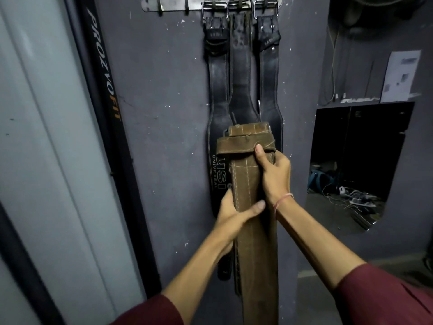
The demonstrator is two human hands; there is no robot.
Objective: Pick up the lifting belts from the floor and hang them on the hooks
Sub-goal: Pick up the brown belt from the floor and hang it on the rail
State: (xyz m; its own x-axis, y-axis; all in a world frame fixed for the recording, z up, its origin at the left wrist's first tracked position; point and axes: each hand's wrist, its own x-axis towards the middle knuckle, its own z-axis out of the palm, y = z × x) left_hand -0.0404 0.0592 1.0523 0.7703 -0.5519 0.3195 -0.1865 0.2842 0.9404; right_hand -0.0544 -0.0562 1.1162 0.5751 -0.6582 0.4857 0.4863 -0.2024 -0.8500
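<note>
grey scuffed wall [168,95] bears hook rail [178,5]; left hand [234,207] and right hand [274,174] grip brown belt [246,181].

One head-worn camera looks forward, slightly downward, close to a dark wall [164,113] with its hook rack [178,5] overhead.

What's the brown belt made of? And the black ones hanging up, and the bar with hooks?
The wide brown stitched belt looks like matte suede leather: fuzzy, dull surface, pale stitching, frayed threads. The black hanging belts look like smooth leather, maybe imitation: slight shine, stitched edges. The silver hook rail seems bare metal, from its grey gleam.
</note>
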